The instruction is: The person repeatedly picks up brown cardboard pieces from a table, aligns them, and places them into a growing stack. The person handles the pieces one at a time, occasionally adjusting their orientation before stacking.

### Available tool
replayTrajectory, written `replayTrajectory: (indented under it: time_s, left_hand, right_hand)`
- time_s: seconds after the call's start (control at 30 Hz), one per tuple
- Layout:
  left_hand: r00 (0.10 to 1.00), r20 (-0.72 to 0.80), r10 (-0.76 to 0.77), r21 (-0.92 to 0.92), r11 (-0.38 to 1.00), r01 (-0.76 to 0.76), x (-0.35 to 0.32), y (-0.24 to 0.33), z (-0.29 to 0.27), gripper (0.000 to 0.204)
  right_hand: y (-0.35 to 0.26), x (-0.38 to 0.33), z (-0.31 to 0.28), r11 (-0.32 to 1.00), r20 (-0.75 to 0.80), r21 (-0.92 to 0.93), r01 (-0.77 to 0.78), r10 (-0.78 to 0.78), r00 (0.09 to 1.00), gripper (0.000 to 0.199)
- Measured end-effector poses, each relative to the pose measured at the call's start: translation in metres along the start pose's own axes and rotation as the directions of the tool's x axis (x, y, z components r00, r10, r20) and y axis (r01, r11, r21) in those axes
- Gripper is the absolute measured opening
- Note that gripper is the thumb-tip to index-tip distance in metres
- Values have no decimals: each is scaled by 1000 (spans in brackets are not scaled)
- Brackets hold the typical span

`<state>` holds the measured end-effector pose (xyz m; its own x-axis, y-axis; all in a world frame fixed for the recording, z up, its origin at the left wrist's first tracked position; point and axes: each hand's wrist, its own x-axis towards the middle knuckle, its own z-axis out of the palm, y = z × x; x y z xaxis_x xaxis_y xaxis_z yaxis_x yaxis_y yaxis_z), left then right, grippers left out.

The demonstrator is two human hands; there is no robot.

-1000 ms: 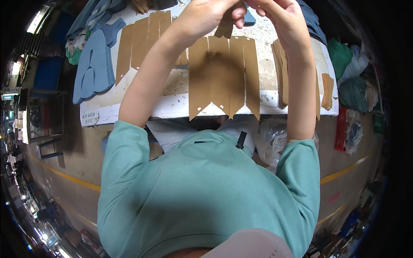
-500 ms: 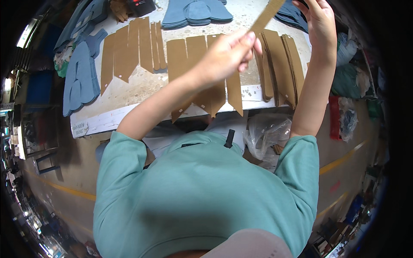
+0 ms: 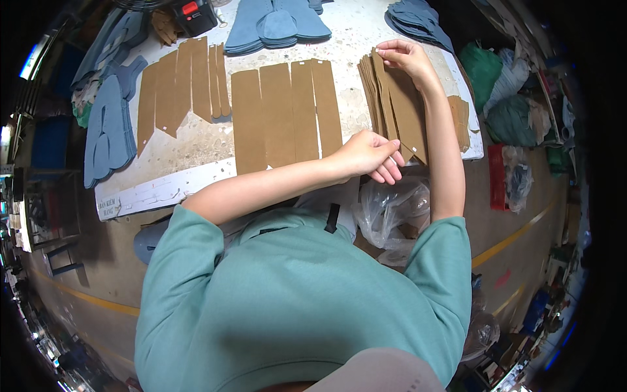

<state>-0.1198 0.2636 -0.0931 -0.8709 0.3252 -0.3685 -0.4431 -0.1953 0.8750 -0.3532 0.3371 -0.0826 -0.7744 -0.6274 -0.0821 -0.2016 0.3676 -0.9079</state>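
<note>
My right hand (image 3: 406,62) pinches the far end of a long, narrow brown strip (image 3: 385,91), which looks like leather or suede. Lower down, my left hand (image 3: 372,155) is closed at the strip's near end, its thumb on top and its fingers curled below. The strip stands over a stack of brown cut pieces (image 3: 406,108) at the right of the table. Left of my hands, brown panels (image 3: 277,117) with narrow gaps between them lie in a row, and my left forearm covers their near ends.
More brown pieces (image 3: 183,85) lie farther left on the white table (image 3: 160,195). Stacks of blue-grey cut pieces (image 3: 277,26) sit at the back and left edge (image 3: 117,127). A black-and-red device (image 3: 194,16) stands at the back. A clear plastic bag (image 3: 392,209) hangs below the front edge.
Both hands have come down and nearer with the brown strip, from above the table to the right-hand stack. The view has shifted slightly, showing more of the table's right side.
</note>
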Motion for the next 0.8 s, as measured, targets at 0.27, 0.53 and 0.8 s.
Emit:
replayTrajectory:
  time_s: [0.27,0.53,0.8]
  left_hand:
    - [997,-53,-51,-11,999,51,5,-17,-7,51]
    - [999,-13,-37,0,999,37,10,-23,-4,54]
    - [987,155,30,256,964,-69,-44,2,-11,44]
  right_hand:
    - [13,4,11,998,13,51,31,-32,999,18]
    - [12,2,22,965,-72,-233,116,-136,988,16]
    - [-30,-41,33,885,-245,-417,209,-331,911,16]
